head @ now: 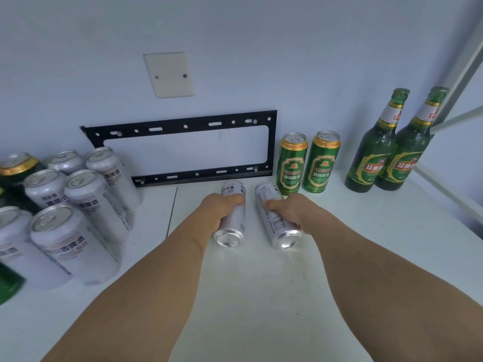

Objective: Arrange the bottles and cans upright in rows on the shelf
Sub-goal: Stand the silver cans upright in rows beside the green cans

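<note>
Both hands, left (222, 209) and right (290, 211), each clamped around a tilted silver can (231, 218) (277, 220).

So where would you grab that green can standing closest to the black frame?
Grip the green can around its smooth round middle, coming from the front. It stands upright, the second green can crowds its right side, the wall sits behind, and its top is only a thin rim.

The wall (235, 35) at the back is plain and pale blue. A small cream plate (169, 74) with two screws is stuck on it. Below that, a black metal frame (183, 150) with holes leans against the wall. A white post (462, 71) slants at the right. The light is soft.
</note>
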